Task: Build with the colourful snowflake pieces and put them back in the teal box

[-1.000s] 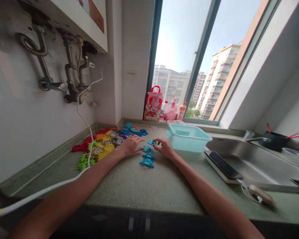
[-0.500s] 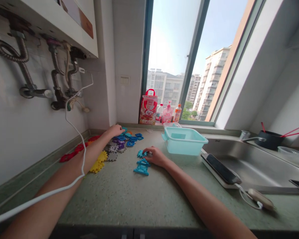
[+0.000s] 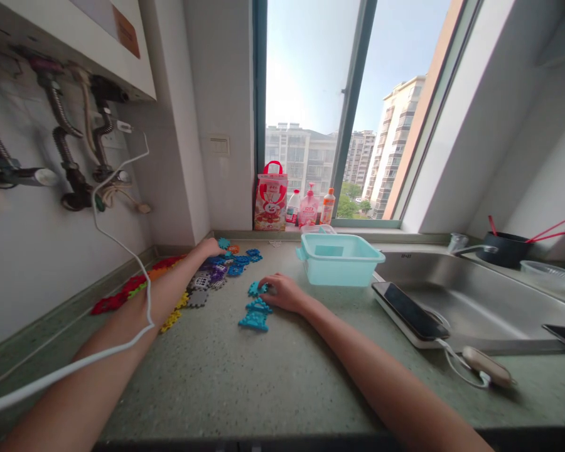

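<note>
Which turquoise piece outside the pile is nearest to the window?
The far-end piece, beside the right hand; the others lie on its near side.

The bare left hand (image 3: pixel 211 248) is at the far end of a spread of multicoloured notched plastic pieces (image 3: pixel 216 274) on the left of the speckled grey-green counter (image 3: pixel 282 383). Nearer and to the right, the bare right hand (image 3: pixel 285 292) has its fingertips at a small turquoise cog-edged plastic piece (image 3: pixel 254 289), just beyond a turquoise plastic cluster (image 3: pixel 254 321). A pale aqua plastic tub (image 3: pixel 341 270) stands farther right, beside a stainless-steel sink (image 3: pixel 475 301).
</note>
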`<state>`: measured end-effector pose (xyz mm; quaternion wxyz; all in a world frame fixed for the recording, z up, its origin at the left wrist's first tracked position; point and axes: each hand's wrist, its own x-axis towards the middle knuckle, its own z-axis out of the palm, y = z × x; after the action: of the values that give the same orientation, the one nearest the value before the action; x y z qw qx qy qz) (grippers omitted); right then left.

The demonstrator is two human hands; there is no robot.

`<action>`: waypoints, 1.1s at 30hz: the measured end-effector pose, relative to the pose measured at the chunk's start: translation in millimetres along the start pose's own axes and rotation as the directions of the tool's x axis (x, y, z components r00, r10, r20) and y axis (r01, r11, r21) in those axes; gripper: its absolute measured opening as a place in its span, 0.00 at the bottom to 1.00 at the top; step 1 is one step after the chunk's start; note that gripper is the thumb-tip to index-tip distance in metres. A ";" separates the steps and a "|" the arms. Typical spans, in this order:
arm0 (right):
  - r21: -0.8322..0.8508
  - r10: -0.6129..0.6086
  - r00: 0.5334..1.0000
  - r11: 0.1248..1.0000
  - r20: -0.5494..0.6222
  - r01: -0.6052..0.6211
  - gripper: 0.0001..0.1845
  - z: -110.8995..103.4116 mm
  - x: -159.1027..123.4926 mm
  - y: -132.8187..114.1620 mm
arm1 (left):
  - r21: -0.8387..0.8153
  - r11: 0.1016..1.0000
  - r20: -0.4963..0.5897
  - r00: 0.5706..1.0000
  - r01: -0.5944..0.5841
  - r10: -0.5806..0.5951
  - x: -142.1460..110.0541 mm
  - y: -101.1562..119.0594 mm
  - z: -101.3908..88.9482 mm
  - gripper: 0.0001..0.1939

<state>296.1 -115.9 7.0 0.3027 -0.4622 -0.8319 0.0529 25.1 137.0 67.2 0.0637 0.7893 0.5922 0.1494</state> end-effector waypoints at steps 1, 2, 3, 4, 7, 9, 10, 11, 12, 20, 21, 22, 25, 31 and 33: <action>-0.001 0.000 1.000 1.000 0.000 0.000 0.11 -0.5 0.0 -0.6 | 0.005 1.000 -0.001 1.000 0.028 -0.028 0.4 -0.3 -1.9 0.24; -0.001 0.002 1.000 1.000 0.002 -0.002 0.11 -1.0 0.0 -1.3 | 0.014 0.998 -0.003 0.998 0.066 -0.066 0.3 0.0 -3.5 0.24; -0.001 0.005 1.000 1.000 0.004 -0.005 0.12 -1.4 -0.1 -1.8 | 0.019 0.995 -0.007 0.995 0.103 -0.102 -0.3 0.7 -4.8 0.23; -0.001 0.009 1.000 1.000 0.008 -0.009 0.12 -1.9 -0.3 -2.2 | 0.010 0.992 -0.011 0.992 0.123 -0.123 -1.4 1.6 -5.8 0.23; -0.006 0.016 1.000 1.000 0.013 -0.016 0.13 -3.0 -0.7 -2.4 | -0.057 0.986 -0.018 0.987 0.159 -0.160 -8.3 5.7 -8.4 0.25; -0.011 0.011 1.000 1.000 0.011 -0.011 0.13 -3.2 -0.6 -2.2 | -0.123 0.978 -0.016 0.985 0.171 -0.174 -14.9 9.0 -11.2 0.28; -0.013 0.006 1.000 1.000 0.009 -0.006 0.13 -3.0 -0.4 -2.3 | -0.159 0.972 -0.013 0.984 0.171 -0.176 -18.3 10.9 -13.1 0.29; -0.015 0.000 1.000 1.000 0.006 0.000 0.13 -2.7 -0.1 -2.5 | -0.196 0.966 -0.011 0.985 0.166 -0.172 -21.6 13.1 -15.5 0.30; -0.017 -0.006 1.000 1.000 0.002 0.006 0.13 -2.2 0.3 -2.8 | -0.233 0.960 -0.011 0.987 0.154 -0.161 -24.7 15.8 -18.2 0.30; -0.118 0.090 0.994 0.988 -0.062 -0.097 0.13 -8.2 -1.2 15.5 | -0.535 0.844 0.036 0.997 -0.042 0.073 -58.4 66.7 -17.2 0.34; -0.125 0.116 0.990 0.984 -0.084 -0.126 0.13 -11.2 -2.5 21.3 | -0.602 0.796 0.087 0.987 -0.058 0.137 -66.0 75.6 -11.0 0.34; -0.124 0.146 0.983 0.979 -0.113 -0.160 0.13 -14.3 -3.7 26.9 | -0.658 0.751 0.145 0.968 -0.058 0.203 -74.0 84.2 -3.5 0.35; -0.075 0.247 0.941 0.960 -0.233 -0.270 0.11 -21.5 -6.0 38.8 | -0.700 0.714 0.273 0.914 -0.025 0.300 -96.4 105.4 22.5 0.34; 0.025 0.205 0.912 0.977 -0.354 -0.210 0.13 -16.5 -3.7 34.5 | -0.667 0.737 0.231 0.912 -0.106 0.340 -112.7 116.1 58.6 0.30; 0.032 0.178 0.914 0.983 -0.364 -0.178 0.13 -11.2 -1.8 28.6 | -0.645 0.743 0.187 0.905 -0.180 0.383 -110.1 112.8 59.7 0.27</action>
<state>324.0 -103.2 4.7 0.4455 -0.5380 -0.7156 -0.0075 119.1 3.7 24.2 0.3840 0.8196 0.3660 0.2164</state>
